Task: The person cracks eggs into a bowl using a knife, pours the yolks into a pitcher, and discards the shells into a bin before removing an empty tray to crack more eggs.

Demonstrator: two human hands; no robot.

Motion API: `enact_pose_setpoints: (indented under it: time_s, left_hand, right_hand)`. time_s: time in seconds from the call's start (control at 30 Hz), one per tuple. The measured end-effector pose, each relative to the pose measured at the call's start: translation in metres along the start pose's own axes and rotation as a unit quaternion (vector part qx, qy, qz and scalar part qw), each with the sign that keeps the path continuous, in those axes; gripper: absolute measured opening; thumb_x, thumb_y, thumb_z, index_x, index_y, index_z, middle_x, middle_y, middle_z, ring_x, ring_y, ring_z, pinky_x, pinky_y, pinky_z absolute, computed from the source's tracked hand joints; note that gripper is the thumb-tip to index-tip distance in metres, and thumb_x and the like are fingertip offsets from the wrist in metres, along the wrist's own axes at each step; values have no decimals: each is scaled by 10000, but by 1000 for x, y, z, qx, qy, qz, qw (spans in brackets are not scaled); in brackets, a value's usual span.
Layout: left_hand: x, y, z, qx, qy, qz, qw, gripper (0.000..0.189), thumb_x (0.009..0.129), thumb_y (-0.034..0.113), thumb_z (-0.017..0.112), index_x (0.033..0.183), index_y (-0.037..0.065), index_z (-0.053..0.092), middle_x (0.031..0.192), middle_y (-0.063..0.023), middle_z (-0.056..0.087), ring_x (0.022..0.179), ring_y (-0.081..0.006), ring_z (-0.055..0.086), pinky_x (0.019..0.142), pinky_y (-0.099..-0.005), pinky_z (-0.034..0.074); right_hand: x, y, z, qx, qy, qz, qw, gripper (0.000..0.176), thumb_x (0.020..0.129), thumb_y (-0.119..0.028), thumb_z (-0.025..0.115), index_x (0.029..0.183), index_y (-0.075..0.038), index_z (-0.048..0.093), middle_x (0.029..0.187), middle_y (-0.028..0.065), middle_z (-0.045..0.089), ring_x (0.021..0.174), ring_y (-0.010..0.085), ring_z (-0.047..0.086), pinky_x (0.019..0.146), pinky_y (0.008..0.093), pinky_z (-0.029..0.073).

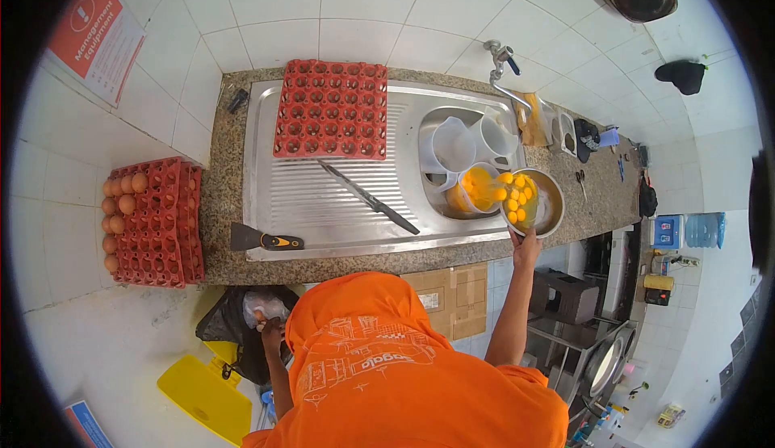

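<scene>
My right hand [526,248] grips the rim of a metal bowl [550,206], tilted to the left. Several egg yolks [518,198] lie in it, and yolks and egg white run over its edge into a clear plastic jug [462,199] in the sink basin [432,198]. Two more jugs, one clear [452,145] and one whitish [491,140], stand behind that one. Down at the left, my left hand [273,335] is over a black bag [230,327], its fingers closed by a crumpled clear plastic [260,307]; what they hold is unclear.
An egg tray [331,110], a knife [370,198] and a scraper [270,240] lie left of the basin. Stacked red trays with brown eggs [157,222] stand far left. A tap [504,77] overhangs the sink. Scissors [581,183] lie on the right counter; a yellow lid [206,399] is lower left.
</scene>
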State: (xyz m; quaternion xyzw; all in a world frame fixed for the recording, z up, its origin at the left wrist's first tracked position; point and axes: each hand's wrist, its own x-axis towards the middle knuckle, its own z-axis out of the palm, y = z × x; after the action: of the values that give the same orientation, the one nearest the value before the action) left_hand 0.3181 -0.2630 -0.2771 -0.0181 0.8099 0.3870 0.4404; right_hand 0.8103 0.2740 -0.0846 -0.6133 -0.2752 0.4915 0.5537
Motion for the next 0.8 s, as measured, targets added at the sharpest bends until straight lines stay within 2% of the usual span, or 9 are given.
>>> enact_pose_setpoints:
  time_s: [0.07,0.13,0.23,0.3,0.4,0.53,0.7,0.77,0.8]
  left_hand:
    - [7,-11,-6,-17,-53,27,998,345,995,298,575,1243,90,692,1053,-82,727,896,-209,723,739,-377,592]
    - [7,-7,-3,3,-31,13,999,355,994,308,575,1249,91,693,1060,-86,728,902,-209,723,745,-379,593]
    - [2,6,1,29,-6,-11,999,369,993,326,577,1250,90,697,1071,-87,731,896,-205,722,743,-374,591]
    - [0,10,2,35,-2,-21,999,372,993,334,578,1244,88,700,1074,-85,732,884,-202,721,737,-368,589]
    - [4,1,2,12,-3,-16,1000,375,987,326,583,1246,80,697,1070,-76,731,868,-194,716,725,-351,580]
    - [9,-10,0,-22,-15,-22,999,381,986,310,582,1268,74,684,1055,-68,726,892,-195,711,743,-352,573]
    - [-1,3,-1,20,-19,-24,999,379,991,299,567,1273,70,673,1040,-75,716,925,-220,716,758,-374,575]
    - [-9,10,0,2,3,-52,999,379,993,292,554,1269,58,667,1057,-86,713,938,-235,718,775,-388,579]
    - [-9,9,0,3,3,-52,999,379,993,292,554,1269,58,667,1057,-86,713,938,-235,718,775,-388,579]
  right_hand:
    - [-1,-3,2,-2,10,-3,1000,524,1027,-79,479,1518,-60,297,1390,210,559,1116,350,700,864,443,672]
    - [-2,-7,6,-5,20,-7,1000,529,1022,-57,475,1521,-57,298,1378,224,566,1093,353,710,854,431,676]
    - [2,-7,4,11,22,-26,999,509,1006,-39,470,1496,11,339,1337,225,601,1085,368,714,855,409,675]
    - [12,-1,-1,68,-12,29,997,476,997,-36,460,1448,96,378,1266,264,634,1065,386,720,863,378,675]
    - [19,13,1,155,-36,72,985,472,982,-23,453,1415,152,385,1200,306,648,1045,417,720,879,355,672]
    - [20,22,5,172,-48,102,979,496,962,-6,453,1426,149,368,1210,338,625,1048,446,710,885,353,673]
    - [22,18,8,181,-46,81,979,549,938,9,442,1457,143,322,1257,343,592,1097,476,683,891,356,672]
    - [23,11,6,176,-44,71,981,560,930,10,436,1457,149,310,1263,342,589,1113,484,673,898,356,672]
    - [24,6,5,174,-48,68,981,514,988,-34,450,1457,141,332,1300,324,585,1131,468,670,920,369,660]
